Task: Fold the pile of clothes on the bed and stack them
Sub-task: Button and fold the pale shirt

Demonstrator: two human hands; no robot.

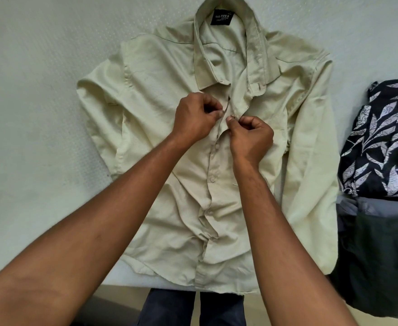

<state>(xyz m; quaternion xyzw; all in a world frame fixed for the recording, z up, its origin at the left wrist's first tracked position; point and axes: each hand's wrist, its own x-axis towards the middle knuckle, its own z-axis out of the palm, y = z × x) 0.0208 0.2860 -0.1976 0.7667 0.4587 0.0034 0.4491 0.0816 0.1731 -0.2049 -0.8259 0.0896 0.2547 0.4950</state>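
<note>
White bed [33, 95]: pale green shirt [160, 95] spread, wrinkled

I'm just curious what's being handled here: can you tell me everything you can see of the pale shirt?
The shirt is pale yellowish-green, long-sleeved, of light woven-looking cloth. It lies spread front up and wrinkled on the bed, collar away from the person, a dark label inside the neck. The lower buttons look fastened; the top is open. The left hand and right hand pinch its front edges below the collar.
</note>
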